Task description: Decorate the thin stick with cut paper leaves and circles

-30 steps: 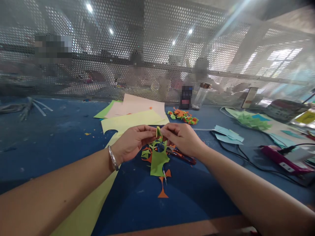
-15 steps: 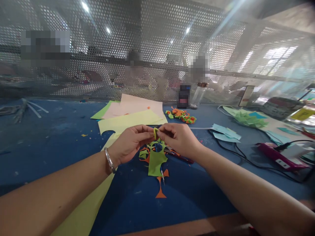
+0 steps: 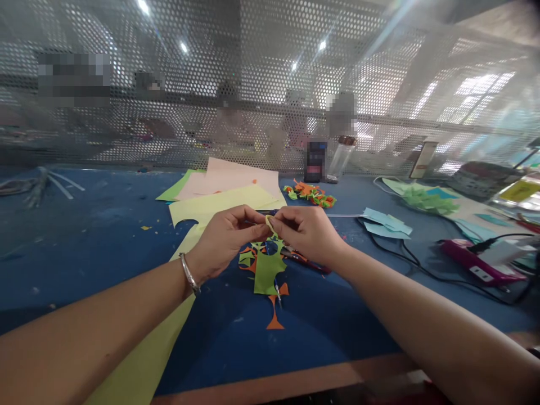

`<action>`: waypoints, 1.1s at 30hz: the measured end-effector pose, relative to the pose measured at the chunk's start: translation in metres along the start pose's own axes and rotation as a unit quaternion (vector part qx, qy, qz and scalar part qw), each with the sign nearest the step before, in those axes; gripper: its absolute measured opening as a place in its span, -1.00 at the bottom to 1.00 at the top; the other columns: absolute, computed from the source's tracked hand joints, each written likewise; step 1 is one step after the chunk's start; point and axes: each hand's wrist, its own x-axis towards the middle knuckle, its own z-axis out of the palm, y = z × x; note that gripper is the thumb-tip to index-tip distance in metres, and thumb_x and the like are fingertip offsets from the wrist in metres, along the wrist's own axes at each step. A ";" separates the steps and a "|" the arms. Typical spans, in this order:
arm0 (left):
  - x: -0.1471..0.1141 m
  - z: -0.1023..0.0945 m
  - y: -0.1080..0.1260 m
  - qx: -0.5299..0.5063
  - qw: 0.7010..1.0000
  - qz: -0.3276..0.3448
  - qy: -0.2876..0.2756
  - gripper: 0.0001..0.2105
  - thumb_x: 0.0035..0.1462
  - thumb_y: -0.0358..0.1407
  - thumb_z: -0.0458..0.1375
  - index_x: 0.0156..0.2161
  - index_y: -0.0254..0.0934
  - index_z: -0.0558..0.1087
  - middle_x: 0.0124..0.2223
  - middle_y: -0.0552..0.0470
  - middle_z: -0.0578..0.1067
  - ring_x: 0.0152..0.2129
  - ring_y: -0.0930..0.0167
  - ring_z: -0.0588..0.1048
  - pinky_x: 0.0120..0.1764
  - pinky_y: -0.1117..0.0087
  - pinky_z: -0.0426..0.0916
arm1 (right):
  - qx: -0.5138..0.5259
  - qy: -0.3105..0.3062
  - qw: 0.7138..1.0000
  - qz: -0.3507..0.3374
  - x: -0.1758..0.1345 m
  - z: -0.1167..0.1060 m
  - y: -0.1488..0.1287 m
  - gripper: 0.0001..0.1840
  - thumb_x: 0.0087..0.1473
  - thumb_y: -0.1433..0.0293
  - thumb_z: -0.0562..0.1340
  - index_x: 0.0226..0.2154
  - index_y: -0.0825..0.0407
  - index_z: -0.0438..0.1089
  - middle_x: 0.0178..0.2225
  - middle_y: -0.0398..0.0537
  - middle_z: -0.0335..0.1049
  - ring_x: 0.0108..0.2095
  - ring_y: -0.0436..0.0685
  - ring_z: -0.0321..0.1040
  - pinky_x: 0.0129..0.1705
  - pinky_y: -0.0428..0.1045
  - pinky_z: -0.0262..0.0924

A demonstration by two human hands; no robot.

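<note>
My left hand (image 3: 225,239) and my right hand (image 3: 310,233) meet over the middle of the blue table (image 3: 105,236). Both pinch a small yellow-green paper piece (image 3: 270,223) between their fingertips. Right below them lies a heap of green and orange paper offcuts (image 3: 265,267), with an orange scrap (image 3: 275,322) nearer to me. Scissors with red handles (image 3: 306,262) lie under my right hand, partly hidden. A silver bangle sits on my left wrist.
Yellow, pink and green paper sheets (image 3: 228,194) lie behind my hands. A pile of curled orange-green pieces (image 3: 311,194) and a clear bottle (image 3: 338,160) stand further back. Light blue scraps (image 3: 386,220), black cables and a pink device (image 3: 481,264) are at the right. A perforated metal screen closes the back.
The small paper piece has been bent lower and flatter between my fingertips; both hands stayed nearly in place. The view shifted slightly.
</note>
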 end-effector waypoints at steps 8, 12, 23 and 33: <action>-0.001 -0.003 0.003 0.022 1.000 -0.007 0.018 -0.82 0.00 -0.30 0.36 -0.35 -0.30 0.45 -0.38 0.07 0.50 -0.41 0.45 0.49 -0.24 0.38 0.37 | 0.103 -0.055 0.993 0.035 0.000 -0.001 0.004 -0.54 0.27 0.09 0.11 -0.50 0.06 0.35 -0.53 -0.13 0.40 -0.56 -0.04 0.33 -0.48 -0.10 0.13; -0.003 -0.002 0.004 0.009 0.999 -0.021 0.040 -0.83 -0.04 -0.32 0.36 -0.36 -0.30 0.46 -0.40 0.07 0.49 -0.44 0.46 0.47 -0.22 0.35 0.37 | 0.123 -0.061 0.990 0.043 0.000 -0.001 0.005 -0.52 0.24 0.03 0.13 -0.49 0.06 0.35 -0.51 -0.12 0.40 -0.56 -0.03 0.37 -0.50 -0.11 0.18; -0.004 -0.001 0.005 -0.020 0.996 -0.076 0.036 -0.85 -0.03 -0.28 0.36 -0.40 -0.28 0.49 -0.38 0.08 0.47 -0.42 0.46 0.47 -0.21 0.38 0.38 | 0.134 -0.081 0.986 0.058 0.002 0.000 0.002 -0.71 0.23 0.21 0.16 -0.41 0.06 0.38 -0.50 -0.14 0.38 -0.56 -0.02 0.39 -0.51 -0.10 0.22; -0.004 -0.002 0.004 0.033 0.999 -0.025 0.025 -0.82 0.04 -0.22 0.32 -0.44 -0.27 0.47 -0.44 0.08 0.48 -0.44 0.45 0.45 -0.26 0.39 0.35 | 0.143 -0.101 0.983 0.056 0.000 0.004 0.004 -0.71 0.25 0.21 0.14 -0.40 0.04 0.35 -0.51 -0.16 0.38 -0.57 -0.04 0.38 -0.50 -0.12 0.22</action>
